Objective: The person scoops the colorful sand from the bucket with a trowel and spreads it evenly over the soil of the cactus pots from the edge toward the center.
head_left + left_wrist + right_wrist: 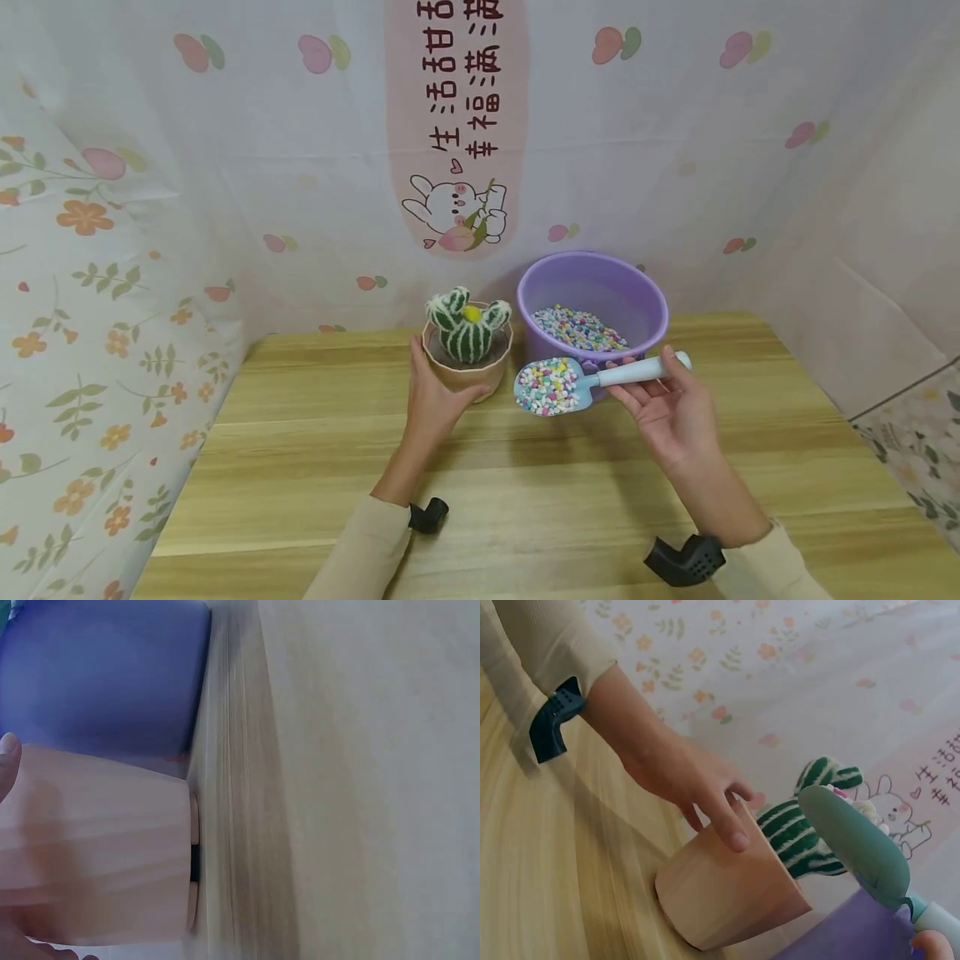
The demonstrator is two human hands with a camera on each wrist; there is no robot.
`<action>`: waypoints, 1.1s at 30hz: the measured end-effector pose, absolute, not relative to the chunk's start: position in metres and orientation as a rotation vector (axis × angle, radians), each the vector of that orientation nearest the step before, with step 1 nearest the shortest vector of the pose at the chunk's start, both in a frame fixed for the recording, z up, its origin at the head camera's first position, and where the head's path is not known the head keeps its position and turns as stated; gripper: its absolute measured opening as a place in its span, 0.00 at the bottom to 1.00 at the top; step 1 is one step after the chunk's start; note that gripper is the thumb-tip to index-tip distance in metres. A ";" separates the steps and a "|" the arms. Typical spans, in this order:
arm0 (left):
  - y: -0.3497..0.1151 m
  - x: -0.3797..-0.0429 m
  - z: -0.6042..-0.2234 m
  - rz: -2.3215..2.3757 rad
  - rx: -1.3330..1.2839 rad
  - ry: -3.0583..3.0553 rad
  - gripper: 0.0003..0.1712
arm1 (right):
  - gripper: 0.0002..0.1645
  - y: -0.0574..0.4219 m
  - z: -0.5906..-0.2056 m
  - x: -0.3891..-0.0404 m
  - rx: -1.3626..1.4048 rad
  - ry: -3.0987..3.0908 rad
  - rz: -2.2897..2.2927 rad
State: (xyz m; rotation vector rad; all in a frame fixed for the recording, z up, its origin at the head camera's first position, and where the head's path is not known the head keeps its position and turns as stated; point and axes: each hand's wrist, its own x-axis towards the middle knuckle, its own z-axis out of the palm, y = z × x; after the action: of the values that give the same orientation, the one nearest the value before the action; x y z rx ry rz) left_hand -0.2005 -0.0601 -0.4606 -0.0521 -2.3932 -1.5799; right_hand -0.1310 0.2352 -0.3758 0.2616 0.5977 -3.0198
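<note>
A knitted-looking green striped cactus with a yellow top (470, 340) stands in a peach flower pot (480, 380) on the table. My left hand (437, 404) grips the pot's near left side, its thumb across the front; in the right wrist view its fingers lie at the rim of the tilted-looking pot (727, 892). My right hand (678, 417) holds a light blue shovel (587, 385) by its white handle. Small multicoloured pebbles (547, 387) fill the blade, which hovers to the right of the pot, in front of the purple bucket.
The purple bucket (622, 304) stands right of the pot, against the back cloth, with more coloured pebbles (577, 329) inside. In the left wrist view its wall (105, 675) is close beside the pot. Patterned cloth (300, 167) hangs behind and left of the wooden table (300, 467).
</note>
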 end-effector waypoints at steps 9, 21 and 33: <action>-0.058 -0.211 -0.467 -1.700 -0.025 -2.349 0.78 | 0.10 0.229 -0.378 -0.127 0.381 0.626 -2.991; -0.057 -0.217 -0.471 -1.669 -0.037 -2.309 0.73 | 0.10 0.225 -0.382 -0.127 0.413 0.663 -2.992; -0.060 -0.208 -0.467 -1.730 -0.061 -2.307 0.73 | 0.08 0.224 -0.381 -0.127 0.428 0.635 -3.003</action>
State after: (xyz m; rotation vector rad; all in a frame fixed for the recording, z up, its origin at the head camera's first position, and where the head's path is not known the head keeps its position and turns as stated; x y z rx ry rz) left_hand -0.2077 -0.0601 -0.4674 -0.0613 -2.3067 -1.7300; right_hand -0.1267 0.2240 -0.3810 0.4276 0.6349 -3.0032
